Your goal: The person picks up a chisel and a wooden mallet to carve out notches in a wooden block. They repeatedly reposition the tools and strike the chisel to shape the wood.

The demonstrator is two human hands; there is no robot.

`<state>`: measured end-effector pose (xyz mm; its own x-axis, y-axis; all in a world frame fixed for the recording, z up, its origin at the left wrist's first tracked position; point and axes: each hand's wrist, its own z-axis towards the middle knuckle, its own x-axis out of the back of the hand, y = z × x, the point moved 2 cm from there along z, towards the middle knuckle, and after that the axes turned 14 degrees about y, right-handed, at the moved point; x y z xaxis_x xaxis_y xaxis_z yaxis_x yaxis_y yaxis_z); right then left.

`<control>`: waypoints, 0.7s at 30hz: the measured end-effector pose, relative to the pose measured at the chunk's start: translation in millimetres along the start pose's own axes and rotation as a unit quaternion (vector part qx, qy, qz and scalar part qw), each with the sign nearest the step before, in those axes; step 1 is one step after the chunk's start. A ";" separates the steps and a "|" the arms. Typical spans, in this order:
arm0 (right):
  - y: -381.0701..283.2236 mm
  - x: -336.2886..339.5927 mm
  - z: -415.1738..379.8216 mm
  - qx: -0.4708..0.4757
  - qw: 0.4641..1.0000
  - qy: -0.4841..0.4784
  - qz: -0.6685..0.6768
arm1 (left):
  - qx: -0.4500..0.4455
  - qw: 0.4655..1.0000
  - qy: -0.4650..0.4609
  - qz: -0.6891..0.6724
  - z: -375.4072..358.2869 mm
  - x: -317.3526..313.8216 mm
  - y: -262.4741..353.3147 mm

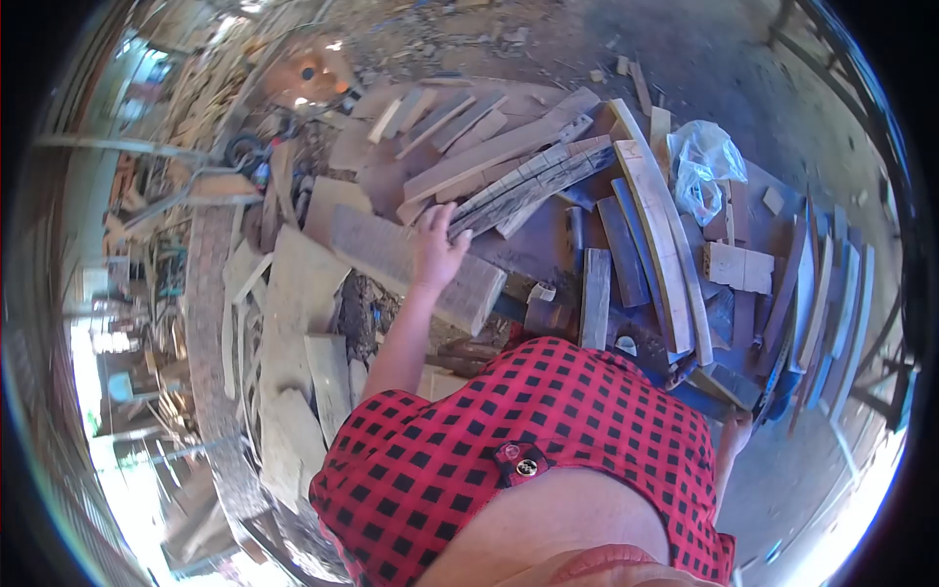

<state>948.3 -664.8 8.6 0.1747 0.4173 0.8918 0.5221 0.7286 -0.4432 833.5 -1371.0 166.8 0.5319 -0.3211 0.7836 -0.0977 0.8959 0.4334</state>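
My left hand is at the near-left end of a dark, weathered beam, its fingers apart and the fingertips at or just above the wood. Under and beside that hand lies a wide grey-brown board. Low on the right, my right hand is beside the end of a short dark wooden block; its fingers are mostly hidden, so any hold on the block cannot be made out. Long curved pale boards lie between the two hands, farther forward.
A clear plastic bag lies at the right, above a pale block. Long thin boards stand along the right edge. Short planks lie at the far side. Larger slabs are piled at the left.
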 end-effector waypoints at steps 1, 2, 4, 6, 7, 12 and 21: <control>-7.4 -1.1 -13.6 -0.014 1.000 0.005 -0.012 | -0.014 0.999 -0.009 0.031 8.6 -0.5 -18.2; -19.9 -2.0 -22.6 -0.030 0.998 0.020 -0.054 | -0.025 0.998 -0.015 0.062 13.7 -2.6 -34.8; -44.8 -2.9 -39.8 -0.053 0.990 0.025 -0.130 | -0.046 0.995 -0.063 0.061 12.8 -9.8 -62.5; -54.8 -9.4 -52.7 -0.063 0.988 0.053 -0.127 | -0.098 0.980 -0.122 0.124 3.2 -14.5 -75.5; -44.6 -23.5 -56.9 0.005 0.989 0.078 -0.124 | -0.099 0.979 -0.134 0.114 -0.7 -17.0 -77.4; -172.6 -8.3 -90.4 0.008 0.994 0.065 0.092 | -0.090 0.985 -0.111 0.095 -5.0 -20.6 -77.5; -364.7 -64.4 -137.5 0.297 0.905 -0.231 0.200 | -0.093 0.985 -0.089 0.113 -8.5 -23.8 -77.1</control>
<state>861.5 -1032.1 125.3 -0.1883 0.7949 0.5769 -0.0709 0.5748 -0.8152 835.5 -1429.8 110.9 0.3573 -0.1408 0.9233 -0.0316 0.9862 0.1626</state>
